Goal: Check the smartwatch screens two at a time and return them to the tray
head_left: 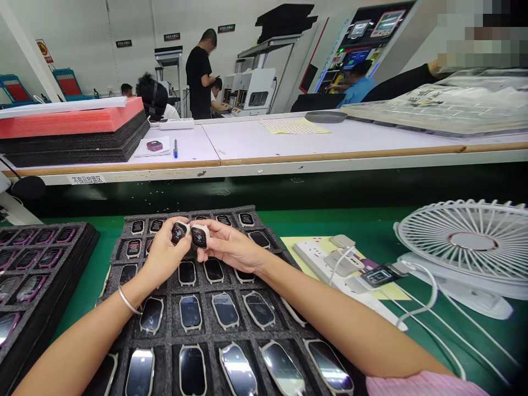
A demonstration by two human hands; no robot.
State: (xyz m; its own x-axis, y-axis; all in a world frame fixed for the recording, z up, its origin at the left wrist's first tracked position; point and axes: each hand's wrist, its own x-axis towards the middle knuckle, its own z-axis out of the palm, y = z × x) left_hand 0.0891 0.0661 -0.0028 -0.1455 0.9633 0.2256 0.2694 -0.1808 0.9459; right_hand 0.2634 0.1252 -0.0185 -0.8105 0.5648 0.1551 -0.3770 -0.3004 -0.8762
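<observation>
My left hand [165, 256] is closed round a smartwatch case [179, 233] with a lit dark screen. In my right hand [231, 247] is a second smartwatch case [199, 237], pale-framed, its screen lit too. The two cases are held side by side, nearly touching, above the far part of a dark foam tray [165, 346]. In the tray's compartments lie rows of pale-framed smartwatch cases, such as the watch case [192, 369] near the front. Some screens in the far rows are lit. My hands and forearms hide several compartments.
Left of the tray is another foam tray [61, 297] with purple-framed watch cases. On the right stand a power strip [313, 258] with cables, a small meter [377, 276] and a white fan [470, 242]. A shelf [243, 146] runs behind, holding foam sheets [70, 124] and plastic trays [445, 104]. Several people are beyond.
</observation>
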